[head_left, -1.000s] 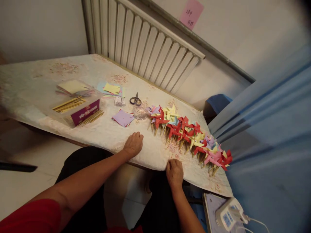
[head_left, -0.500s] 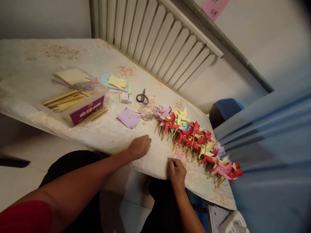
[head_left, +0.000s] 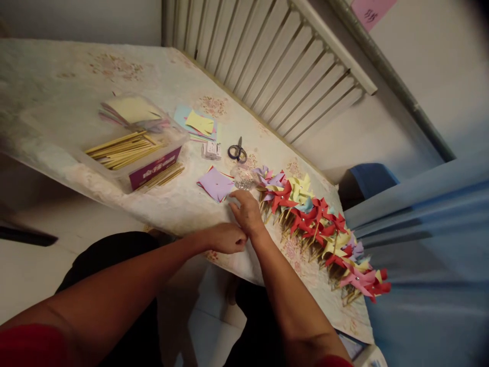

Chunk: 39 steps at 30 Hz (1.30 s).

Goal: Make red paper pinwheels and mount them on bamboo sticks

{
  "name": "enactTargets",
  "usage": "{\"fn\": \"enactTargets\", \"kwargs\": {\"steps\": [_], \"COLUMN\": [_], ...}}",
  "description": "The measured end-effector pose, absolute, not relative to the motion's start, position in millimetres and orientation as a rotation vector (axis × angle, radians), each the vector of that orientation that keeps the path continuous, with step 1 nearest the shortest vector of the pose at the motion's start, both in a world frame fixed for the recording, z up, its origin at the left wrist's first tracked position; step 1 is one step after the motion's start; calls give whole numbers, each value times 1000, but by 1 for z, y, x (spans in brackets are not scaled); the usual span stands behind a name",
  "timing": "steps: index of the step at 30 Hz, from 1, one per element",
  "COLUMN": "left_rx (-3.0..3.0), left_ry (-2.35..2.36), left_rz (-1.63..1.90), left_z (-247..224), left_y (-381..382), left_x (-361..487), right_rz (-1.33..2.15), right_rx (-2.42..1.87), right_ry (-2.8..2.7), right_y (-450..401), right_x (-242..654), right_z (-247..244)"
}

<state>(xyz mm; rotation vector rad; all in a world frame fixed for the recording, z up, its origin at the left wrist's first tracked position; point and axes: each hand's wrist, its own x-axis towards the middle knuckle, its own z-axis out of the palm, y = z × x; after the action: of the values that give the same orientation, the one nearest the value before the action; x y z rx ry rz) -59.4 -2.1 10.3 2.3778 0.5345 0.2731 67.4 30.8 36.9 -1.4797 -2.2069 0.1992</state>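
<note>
My left hand (head_left: pixel 228 238) is curled closed low over the near edge of the table; whatever may be inside it is hidden. My right hand (head_left: pixel 246 211) reaches past it, wrist close to the left knuckles, with thumb and fingers apart. Its fingertips are at the near right corner of a stack of purple paper squares (head_left: pixel 216 184), and I cannot tell whether they touch. Just beyond lies a clear bag of small shiny pieces (head_left: pixel 243 179). Several paper pinwheels (head_left: pixel 314 216) in red, yellow, purple and pink lie on sticks in a row to the right.
A clear plastic box (head_left: pixel 155 169) of wooden sticks (head_left: pixel 122 150) stands left, with loose sticks (head_left: pixel 164 177) beside it. Behind are scissors (head_left: pixel 237 152), a small white box (head_left: pixel 211 150) and more coloured paper (head_left: pixel 199 123). A radiator (head_left: pixel 267 71) and a blue curtain (head_left: pixel 420 244) border the table.
My right hand has moved left and forward from the table's near edge to the purple paper, its fingers spreading. My left hand has drawn slightly nearer to me. The view has shifted a little.
</note>
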Motion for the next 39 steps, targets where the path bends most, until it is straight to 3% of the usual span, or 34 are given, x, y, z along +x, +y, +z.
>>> {"fn": "enactTargets", "kwargs": {"steps": [14, 24, 39], "left_rx": [2026, 1975, 1289], "left_ry": [319, 430, 790], "left_rz": [356, 275, 622], "left_z": [11, 20, 6], "left_y": [6, 8, 21], "left_x": [-69, -73, -71], "right_rz": [300, 447, 485], "right_rx": [-1468, -1600, -1608], "right_ry": [-2470, -2128, -1350], "right_y": [74, 85, 90], "right_x": [51, 51, 50], "right_z": [20, 14, 47]}}
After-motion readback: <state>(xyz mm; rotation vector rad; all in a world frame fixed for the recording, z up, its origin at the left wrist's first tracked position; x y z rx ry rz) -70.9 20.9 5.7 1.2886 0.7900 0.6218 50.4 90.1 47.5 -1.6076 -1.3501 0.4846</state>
